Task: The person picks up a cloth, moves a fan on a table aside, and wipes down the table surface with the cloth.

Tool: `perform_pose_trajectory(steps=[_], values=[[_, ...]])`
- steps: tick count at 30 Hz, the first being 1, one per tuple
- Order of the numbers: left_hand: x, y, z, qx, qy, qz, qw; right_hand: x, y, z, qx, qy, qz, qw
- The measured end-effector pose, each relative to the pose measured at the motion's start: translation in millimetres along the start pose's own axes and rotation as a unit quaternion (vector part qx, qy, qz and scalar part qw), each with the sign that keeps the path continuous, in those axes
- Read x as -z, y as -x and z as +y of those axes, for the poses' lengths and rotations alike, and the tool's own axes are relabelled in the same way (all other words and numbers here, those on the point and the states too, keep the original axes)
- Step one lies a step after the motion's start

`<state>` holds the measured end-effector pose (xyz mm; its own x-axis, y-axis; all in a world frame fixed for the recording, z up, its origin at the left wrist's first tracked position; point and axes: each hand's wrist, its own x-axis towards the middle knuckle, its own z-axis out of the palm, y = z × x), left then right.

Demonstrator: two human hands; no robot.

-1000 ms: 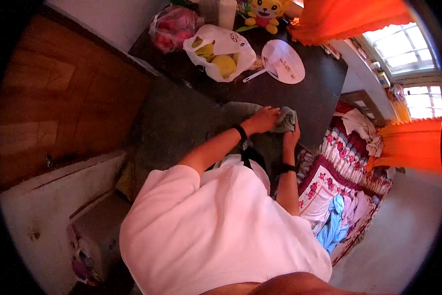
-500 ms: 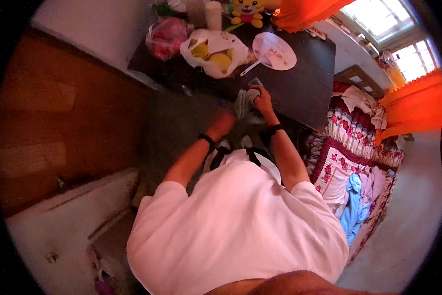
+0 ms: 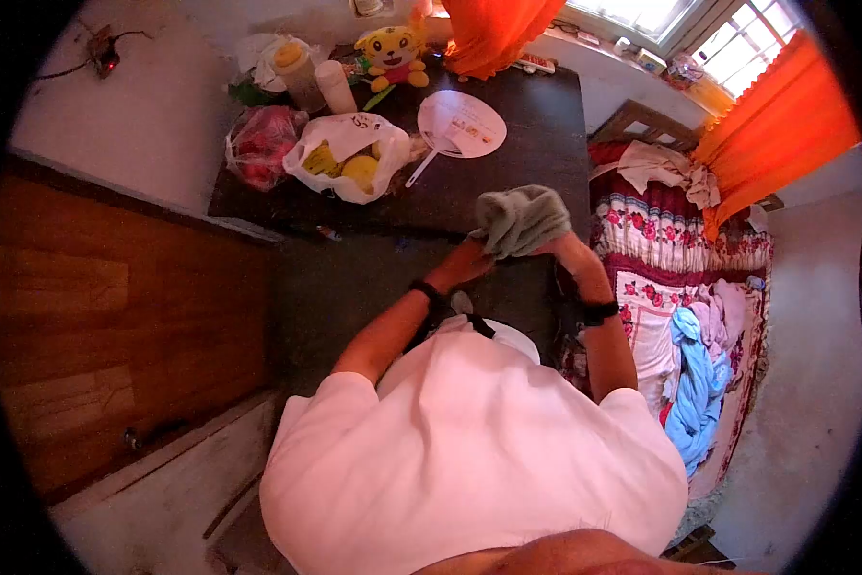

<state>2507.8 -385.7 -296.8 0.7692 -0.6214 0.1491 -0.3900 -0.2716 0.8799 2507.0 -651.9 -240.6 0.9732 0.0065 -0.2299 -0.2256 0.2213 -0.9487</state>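
A grey-green cloth (image 3: 522, 220), bunched and folded, is held up in front of my body near the front edge of the dark table (image 3: 536, 125). My right hand (image 3: 567, 251) grips its right side. On the other side, my left hand (image 3: 467, 261) is closed at the cloth's lower left edge, its fingers partly hidden by the folds. Whether anything lies inside the cloth cannot be seen. Beyond it on the table are a white hand fan (image 3: 465, 125) and a white plastic bag (image 3: 385, 144) with yellow fruit inside.
A pink plastic bag (image 3: 261, 149), bottles (image 3: 333, 86) and a yellow plush toy (image 3: 393, 57) stand at the table's back left. To the right is a bed (image 3: 661, 225) with a flowered cover and blue clothing (image 3: 695, 402). A wooden door (image 3: 143, 326) is at left.
My left hand has come up to the cloth, which my right hand held alone before. The cloth is now higher and bunched between both hands. The view has shifted.
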Motion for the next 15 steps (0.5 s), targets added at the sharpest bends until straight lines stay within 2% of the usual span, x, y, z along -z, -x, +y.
perform_pose_trajectory(steps=[2,3,4,5,7,8,9,10,11,13,14,15], values=[[-4,-25,10,-0.007,0.055,-0.011,0.998,18,10,-13,0.052,0.184,0.028,0.981],[-7,-39,8,-0.033,0.048,0.080,0.995,24,10,-18,0.078,0.288,0.043,0.953],[-7,-47,4,-0.059,0.040,0.171,0.983,29,9,-22,0.102,0.402,0.058,0.908],[-2,-48,6,-0.059,0.038,0.171,0.983,32,7,-24,0.118,0.499,0.076,0.855],[11,-47,11,0.016,-0.069,0.282,0.957,31,-3,-26,0.123,0.634,0.092,0.758],[21,-43,6,0.017,-0.070,0.283,0.956,30,-9,-18,0.123,0.658,0.084,0.738],[34,-34,-3,0.031,-0.158,0.200,0.966,31,-15,-10,0.132,0.650,0.059,0.746],[45,-24,-12,0.047,-0.243,0.114,0.962,44,-38,28,0.123,0.523,-0.027,0.843],[51,-13,-32,0.052,-0.244,0.116,0.962,39,-44,50,0.146,0.517,-0.071,0.840],[54,8,-70,0.092,-0.359,-0.020,0.929,26,-53,90,0.188,0.496,-0.161,0.833],[59,13,-70,0.098,-0.363,-0.014,0.927,-17,-33,69,0.139,0.603,-0.172,0.767],[68,18,-67,0.129,-0.374,-0.003,0.918,-45,-27,68,0.119,0.649,-0.174,0.731]])
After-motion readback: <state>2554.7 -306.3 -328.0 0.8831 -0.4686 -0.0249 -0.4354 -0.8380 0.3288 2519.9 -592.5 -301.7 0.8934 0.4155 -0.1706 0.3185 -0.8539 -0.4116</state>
